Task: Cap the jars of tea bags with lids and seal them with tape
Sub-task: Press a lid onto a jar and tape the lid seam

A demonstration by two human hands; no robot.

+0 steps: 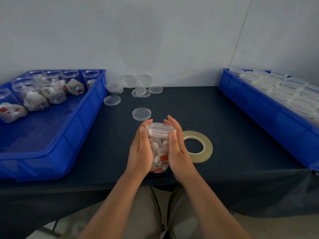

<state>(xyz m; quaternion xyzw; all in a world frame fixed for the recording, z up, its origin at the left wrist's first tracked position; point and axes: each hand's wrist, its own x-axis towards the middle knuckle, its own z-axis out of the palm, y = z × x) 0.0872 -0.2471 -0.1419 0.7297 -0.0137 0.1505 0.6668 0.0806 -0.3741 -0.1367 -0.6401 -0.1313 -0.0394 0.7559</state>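
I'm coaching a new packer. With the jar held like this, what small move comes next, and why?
Probably free the right hand and reach for the tape roll lying on the table just beside it. The jar already seems to carry a lid, no tape shows on it, and the left hand could steady it alone.
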